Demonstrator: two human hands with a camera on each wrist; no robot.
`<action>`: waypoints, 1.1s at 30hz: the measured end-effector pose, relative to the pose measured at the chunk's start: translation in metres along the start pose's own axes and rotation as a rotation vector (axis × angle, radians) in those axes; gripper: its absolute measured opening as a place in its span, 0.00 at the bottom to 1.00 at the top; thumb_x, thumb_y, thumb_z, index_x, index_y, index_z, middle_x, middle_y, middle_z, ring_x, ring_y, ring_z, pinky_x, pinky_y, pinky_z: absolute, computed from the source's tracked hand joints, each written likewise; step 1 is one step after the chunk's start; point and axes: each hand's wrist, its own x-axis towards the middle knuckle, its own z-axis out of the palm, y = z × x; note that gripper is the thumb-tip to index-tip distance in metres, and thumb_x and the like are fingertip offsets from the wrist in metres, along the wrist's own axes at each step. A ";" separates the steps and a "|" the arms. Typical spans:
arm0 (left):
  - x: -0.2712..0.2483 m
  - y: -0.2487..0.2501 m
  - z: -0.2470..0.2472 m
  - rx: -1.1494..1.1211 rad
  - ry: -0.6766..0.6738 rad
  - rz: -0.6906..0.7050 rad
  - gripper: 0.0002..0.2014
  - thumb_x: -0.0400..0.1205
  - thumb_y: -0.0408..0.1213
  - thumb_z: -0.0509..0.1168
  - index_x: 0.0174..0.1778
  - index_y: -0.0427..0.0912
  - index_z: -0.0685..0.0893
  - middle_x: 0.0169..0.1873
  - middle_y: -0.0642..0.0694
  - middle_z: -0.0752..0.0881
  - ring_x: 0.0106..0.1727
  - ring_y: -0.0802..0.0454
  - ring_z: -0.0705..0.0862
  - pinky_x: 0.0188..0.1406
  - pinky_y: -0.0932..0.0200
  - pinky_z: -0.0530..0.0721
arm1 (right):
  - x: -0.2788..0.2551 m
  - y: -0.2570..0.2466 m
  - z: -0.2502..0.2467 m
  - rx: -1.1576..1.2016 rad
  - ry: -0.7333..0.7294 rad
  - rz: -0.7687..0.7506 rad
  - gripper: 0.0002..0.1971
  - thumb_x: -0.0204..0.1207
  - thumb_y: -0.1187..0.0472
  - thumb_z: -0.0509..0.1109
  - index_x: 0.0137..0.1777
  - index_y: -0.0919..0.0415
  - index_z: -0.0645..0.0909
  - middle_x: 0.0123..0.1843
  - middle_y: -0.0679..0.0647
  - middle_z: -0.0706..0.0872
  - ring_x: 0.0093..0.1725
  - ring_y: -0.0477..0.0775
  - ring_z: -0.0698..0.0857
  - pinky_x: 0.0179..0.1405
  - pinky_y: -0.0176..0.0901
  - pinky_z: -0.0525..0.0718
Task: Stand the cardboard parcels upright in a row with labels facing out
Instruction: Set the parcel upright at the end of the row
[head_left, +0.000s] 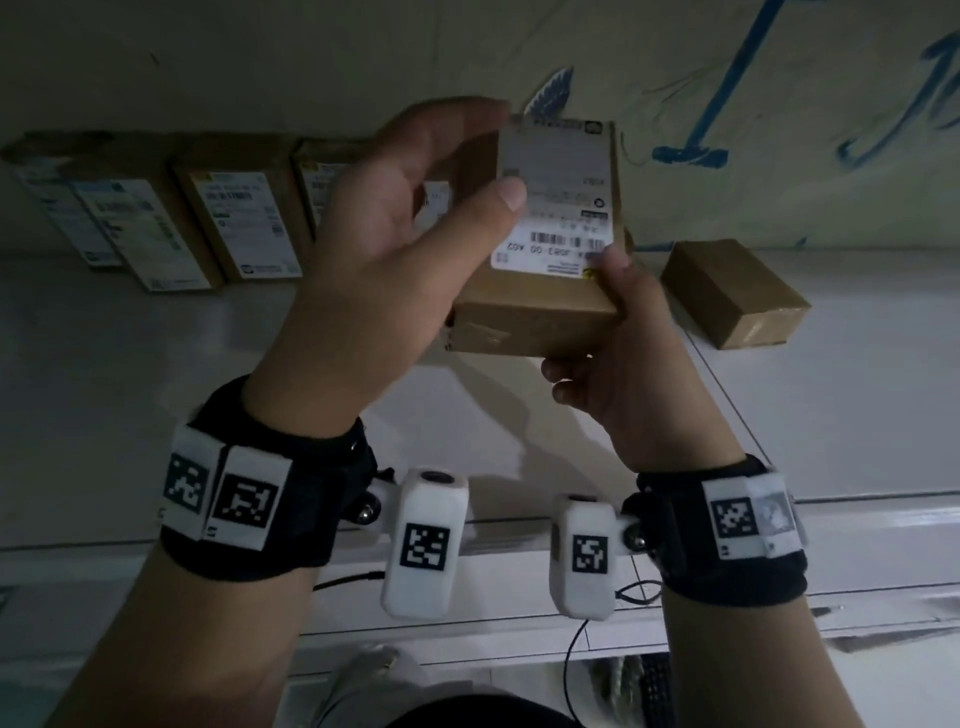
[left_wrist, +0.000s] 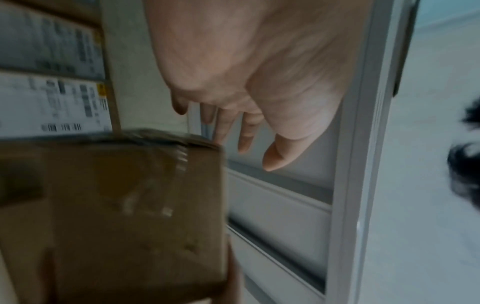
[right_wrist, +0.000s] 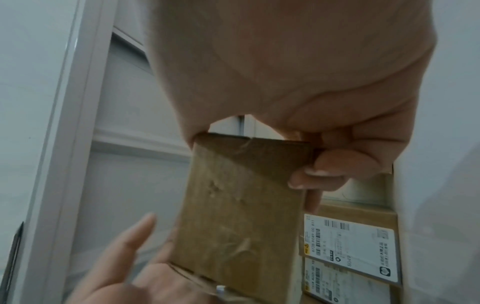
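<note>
Parcel (head_left: 556, 244) is held above the bench (head_left: 156, 389), label facing the person. Right hand (head_left: 618, 364) grips its lower corner; left hand (head_left: 410, 208) hovers alongside with fingers loosely spread, holding nothing. Set it upright at the right end of the row (head_left: 208, 218) along the back edge, label outward, flush with its neighbour.
</note>
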 end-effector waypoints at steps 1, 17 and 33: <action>0.000 -0.003 -0.001 0.031 0.009 -0.037 0.23 0.86 0.38 0.70 0.78 0.40 0.79 0.74 0.43 0.86 0.76 0.51 0.87 0.72 0.50 0.88 | -0.002 -0.001 0.001 0.018 -0.015 -0.003 0.27 0.81 0.29 0.61 0.64 0.45 0.89 0.50 0.56 0.86 0.37 0.55 0.78 0.37 0.46 0.76; -0.055 -0.018 -0.089 0.531 -0.104 -0.492 0.48 0.75 0.47 0.85 0.87 0.66 0.63 0.77 0.60 0.84 0.74 0.61 0.87 0.77 0.45 0.87 | -0.002 0.008 0.070 -0.137 0.082 -0.270 0.52 0.70 0.54 0.86 0.91 0.50 0.61 0.74 0.54 0.84 0.69 0.50 0.90 0.65 0.55 0.93; -0.113 0.021 -0.264 0.797 -0.051 -0.472 0.61 0.58 0.62 0.91 0.87 0.60 0.68 0.77 0.59 0.82 0.75 0.60 0.83 0.75 0.51 0.86 | -0.008 0.023 0.279 -0.617 -0.336 -0.648 0.52 0.63 0.44 0.91 0.87 0.50 0.70 0.73 0.43 0.83 0.76 0.38 0.80 0.74 0.30 0.79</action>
